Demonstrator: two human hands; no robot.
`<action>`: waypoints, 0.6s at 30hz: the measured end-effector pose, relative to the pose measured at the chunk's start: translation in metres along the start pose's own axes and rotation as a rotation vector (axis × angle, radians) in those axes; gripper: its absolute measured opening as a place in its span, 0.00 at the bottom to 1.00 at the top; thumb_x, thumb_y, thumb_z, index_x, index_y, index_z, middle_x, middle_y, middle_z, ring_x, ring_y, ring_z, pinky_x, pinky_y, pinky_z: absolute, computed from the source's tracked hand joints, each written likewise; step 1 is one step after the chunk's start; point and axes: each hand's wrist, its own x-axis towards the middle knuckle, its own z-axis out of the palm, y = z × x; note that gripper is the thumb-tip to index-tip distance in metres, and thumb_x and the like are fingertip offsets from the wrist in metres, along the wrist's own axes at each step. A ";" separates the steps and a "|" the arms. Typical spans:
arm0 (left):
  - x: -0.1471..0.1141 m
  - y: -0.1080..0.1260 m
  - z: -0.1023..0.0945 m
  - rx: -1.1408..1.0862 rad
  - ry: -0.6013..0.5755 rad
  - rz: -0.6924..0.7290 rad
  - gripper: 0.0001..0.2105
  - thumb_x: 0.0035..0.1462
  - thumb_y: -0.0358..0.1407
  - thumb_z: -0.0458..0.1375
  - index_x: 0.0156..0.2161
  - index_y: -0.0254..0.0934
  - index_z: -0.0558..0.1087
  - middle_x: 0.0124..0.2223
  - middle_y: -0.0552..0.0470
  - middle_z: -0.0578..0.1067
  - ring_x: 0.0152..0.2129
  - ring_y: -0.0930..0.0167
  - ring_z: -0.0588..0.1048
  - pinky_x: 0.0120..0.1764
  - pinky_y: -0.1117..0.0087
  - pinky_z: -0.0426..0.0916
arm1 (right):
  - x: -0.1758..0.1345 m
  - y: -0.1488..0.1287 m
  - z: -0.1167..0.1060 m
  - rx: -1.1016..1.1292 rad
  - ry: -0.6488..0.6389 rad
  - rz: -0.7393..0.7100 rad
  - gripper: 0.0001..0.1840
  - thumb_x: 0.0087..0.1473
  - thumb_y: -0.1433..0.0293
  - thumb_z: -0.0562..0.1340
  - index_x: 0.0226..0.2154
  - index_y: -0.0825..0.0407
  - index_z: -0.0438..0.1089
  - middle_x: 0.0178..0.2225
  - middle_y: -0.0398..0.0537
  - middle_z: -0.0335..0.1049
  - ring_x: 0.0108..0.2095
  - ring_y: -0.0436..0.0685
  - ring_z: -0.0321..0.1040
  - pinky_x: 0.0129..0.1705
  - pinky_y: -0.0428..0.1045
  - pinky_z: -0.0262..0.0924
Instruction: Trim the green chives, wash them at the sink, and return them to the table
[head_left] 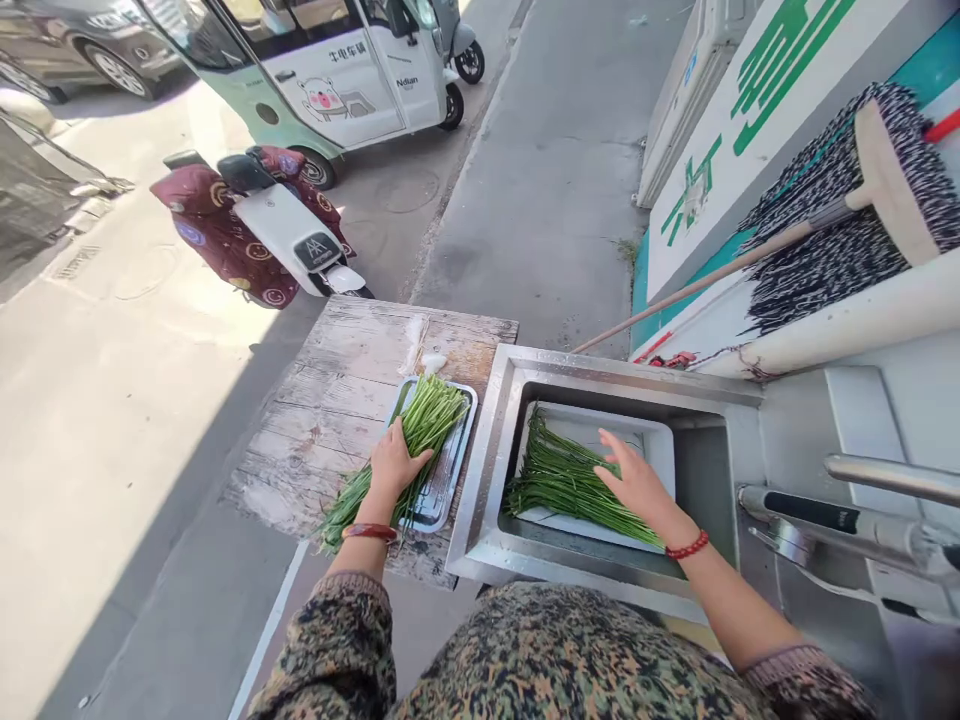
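Note:
My left hand [391, 462] lies over a bunch of long green garlic chives [431, 410], its thumb on one side and fingers on the other. The bunch rests slantwise across a shallow metal tray [466, 430], with the leafy ends hanging past the tray's near left side. Over the sink, my right hand [634, 485] is open with its fingers apart and nothing in them. Beneath it, more garlic chives [562, 470] lie in a white basin [660, 440]. Whether the right hand touches those stalks I cannot tell.
The basin stands inside a steel sink [480, 500], beside a worn wooden table [330, 390]. A faucet [840, 515] juts in from the right. A mop [832, 210] leans at the wall. Beyond the table are a scooter [285, 230] and a small white vehicle [352, 90].

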 end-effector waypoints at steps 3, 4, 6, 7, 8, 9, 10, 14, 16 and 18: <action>0.015 -0.006 0.009 -0.062 0.084 0.015 0.42 0.46 0.47 0.67 0.62 0.31 0.57 0.58 0.31 0.71 0.54 0.47 0.71 0.52 0.45 0.68 | 0.004 0.039 -0.005 0.082 0.057 0.184 0.29 0.61 0.65 0.55 0.64 0.47 0.55 0.57 0.56 0.68 0.47 0.59 0.74 0.51 0.58 0.68; 0.019 -0.006 0.009 -0.083 0.144 0.015 0.42 0.45 0.48 0.67 0.62 0.35 0.57 0.58 0.34 0.72 0.54 0.46 0.71 0.51 0.43 0.67 | 0.003 0.054 -0.007 0.093 0.070 0.245 0.28 0.61 0.65 0.55 0.63 0.47 0.57 0.56 0.56 0.69 0.47 0.59 0.74 0.50 0.57 0.68; 0.022 0.001 0.005 -0.136 0.310 0.033 0.39 0.47 0.49 0.66 0.61 0.42 0.57 0.60 0.41 0.71 0.58 0.48 0.68 0.54 0.41 0.65 | -0.001 0.080 -0.010 0.048 0.063 0.332 0.25 0.63 0.67 0.54 0.62 0.48 0.60 0.55 0.56 0.71 0.46 0.58 0.75 0.50 0.56 0.68; 0.020 0.009 0.001 -0.173 0.375 0.064 0.35 0.50 0.49 0.64 0.60 0.44 0.59 0.60 0.44 0.72 0.58 0.51 0.68 0.55 0.42 0.65 | -0.003 0.091 -0.011 0.007 0.043 0.356 0.24 0.63 0.67 0.53 0.61 0.49 0.61 0.55 0.56 0.71 0.46 0.58 0.75 0.50 0.56 0.68; 0.016 0.021 -0.004 -0.225 0.419 0.101 0.30 0.53 0.49 0.62 0.59 0.45 0.60 0.58 0.47 0.73 0.56 0.55 0.70 0.56 0.44 0.65 | -0.004 0.100 -0.010 -0.036 0.019 0.367 0.24 0.64 0.68 0.52 0.61 0.50 0.62 0.55 0.57 0.71 0.47 0.58 0.74 0.51 0.56 0.68; 0.010 0.036 -0.007 -0.291 0.423 0.147 0.25 0.56 0.48 0.59 0.57 0.46 0.63 0.55 0.50 0.76 0.53 0.58 0.73 0.55 0.47 0.67 | -0.004 0.107 -0.009 -0.073 -0.007 0.365 0.23 0.64 0.69 0.52 0.60 0.52 0.62 0.56 0.58 0.70 0.48 0.59 0.74 0.52 0.56 0.66; 0.003 0.054 -0.008 -0.378 0.394 0.190 0.21 0.59 0.46 0.57 0.55 0.45 0.65 0.50 0.51 0.78 0.46 0.62 0.77 0.52 0.51 0.71 | -0.001 0.113 -0.006 -0.097 -0.034 0.354 0.23 0.64 0.69 0.52 0.60 0.53 0.63 0.56 0.58 0.70 0.51 0.60 0.72 0.54 0.56 0.65; -0.023 0.140 0.021 -0.645 -0.041 0.434 0.17 0.59 0.43 0.56 0.51 0.38 0.71 0.41 0.49 0.79 0.35 0.68 0.79 0.46 0.62 0.74 | 0.029 0.131 0.006 -0.121 -0.154 0.251 0.26 0.61 0.68 0.58 0.61 0.52 0.62 0.62 0.56 0.63 0.62 0.62 0.60 0.63 0.58 0.54; -0.035 0.175 0.050 -0.711 -0.304 0.500 0.17 0.58 0.42 0.56 0.50 0.37 0.72 0.41 0.47 0.79 0.34 0.68 0.79 0.43 0.64 0.75 | 0.048 0.139 0.018 -0.162 -0.196 0.210 0.31 0.60 0.65 0.60 0.64 0.53 0.57 0.65 0.57 0.58 0.65 0.64 0.54 0.65 0.59 0.49; -0.049 0.200 0.080 -0.718 -0.465 0.524 0.17 0.58 0.40 0.55 0.51 0.36 0.72 0.43 0.46 0.79 0.35 0.68 0.78 0.44 0.63 0.74 | 0.057 0.142 0.036 -0.213 -0.202 0.233 0.39 0.59 0.59 0.62 0.67 0.55 0.51 0.68 0.61 0.52 0.67 0.67 0.50 0.66 0.62 0.46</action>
